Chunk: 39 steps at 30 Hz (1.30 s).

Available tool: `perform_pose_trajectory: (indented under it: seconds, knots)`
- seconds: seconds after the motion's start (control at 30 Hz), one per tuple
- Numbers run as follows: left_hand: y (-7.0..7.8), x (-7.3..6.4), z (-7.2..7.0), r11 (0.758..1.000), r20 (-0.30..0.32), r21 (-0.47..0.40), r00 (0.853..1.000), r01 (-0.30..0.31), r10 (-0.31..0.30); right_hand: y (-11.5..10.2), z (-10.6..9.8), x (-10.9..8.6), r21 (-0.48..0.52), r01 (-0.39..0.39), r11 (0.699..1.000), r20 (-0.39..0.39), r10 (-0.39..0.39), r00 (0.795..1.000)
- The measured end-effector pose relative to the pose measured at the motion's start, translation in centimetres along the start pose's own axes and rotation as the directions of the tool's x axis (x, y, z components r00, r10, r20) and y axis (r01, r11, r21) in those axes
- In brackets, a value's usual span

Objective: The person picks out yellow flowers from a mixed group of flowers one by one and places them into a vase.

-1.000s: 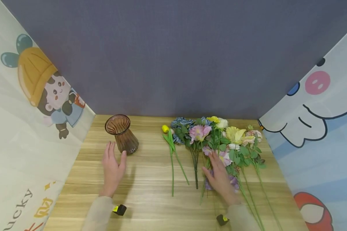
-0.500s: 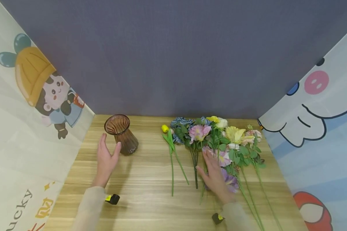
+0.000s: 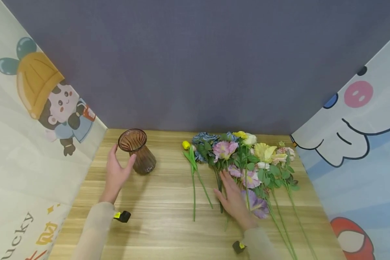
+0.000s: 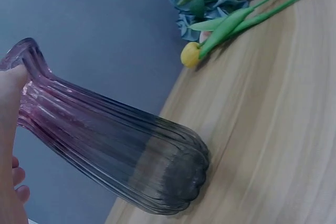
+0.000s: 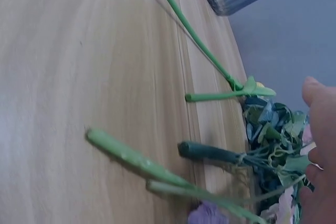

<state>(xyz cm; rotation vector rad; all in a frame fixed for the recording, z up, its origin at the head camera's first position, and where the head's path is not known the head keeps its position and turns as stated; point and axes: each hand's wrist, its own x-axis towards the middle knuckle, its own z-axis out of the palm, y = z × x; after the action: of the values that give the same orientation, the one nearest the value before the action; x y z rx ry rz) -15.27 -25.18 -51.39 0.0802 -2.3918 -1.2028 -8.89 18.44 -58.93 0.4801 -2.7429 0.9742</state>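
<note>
A brown-purple fluted glass vase (image 3: 144,159) with a flared rim stands upright at the back left. Beside its left side is my left hand (image 3: 115,177), thumb and fingers spread; in the left wrist view the thumb overlaps the neck of the vase (image 4: 121,135). My right hand (image 3: 235,204) hovers with fingers extended over the stems of the artificial flowers, its fingertips near the dark bundled stems (image 3: 218,177) of the blue flowers (image 3: 204,137). A pink flower (image 3: 225,148) lies just beyond it, and a purple flower (image 3: 258,206) shows beside the wrist.
Left of the bunch lies a yellow tulip (image 3: 186,145) with green stems (image 3: 194,195). Yellow flowers (image 3: 263,151) and several long stems (image 3: 299,216) spread to the right. A grey panel (image 3: 195,65) stands behind the wooden table (image 3: 169,234), with printed cloths on both sides.
My left hand has shifted left and slightly forward along the vase's side. The right hand has moved left across the flowers, uncovering more of the purple one. Vase and flowers stay put.
</note>
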Motion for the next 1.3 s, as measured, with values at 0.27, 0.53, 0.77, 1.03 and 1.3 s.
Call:
perform_pose_trajectory:
  seconds: [0.27,0.53,0.77,1.03,1.3]
  knots:
    - [0.2,1.2,-0.4,0.999,0.073,-0.029,0.997,0.036,-0.033,-1.0,0.7,0.3,0.002,-0.019,1.000,0.033,0.019,0.999]
    - [0.5,2.1,0.0,0.995,0.115,-0.022,0.989,0.095,-0.092,-2.4,1.0,0.8,0.001,-0.011,1.000,0.074,0.011,0.997]
    - [0.7,2.3,0.4,0.988,0.152,-0.057,0.979,0.147,-0.137,-3.0,1.9,1.0,-0.019,0.040,0.999,0.087,-0.038,0.996]
    - [0.4,2.7,0.6,0.983,0.110,-0.151,0.990,0.102,-0.086,-3.5,2.3,1.2,0.002,0.033,0.999,0.147,-0.033,0.989]
    - [0.2,2.8,0.8,0.982,0.117,-0.153,0.988,0.113,-0.095,-3.8,2.6,1.4,0.009,0.023,1.000,0.191,-0.024,0.981]
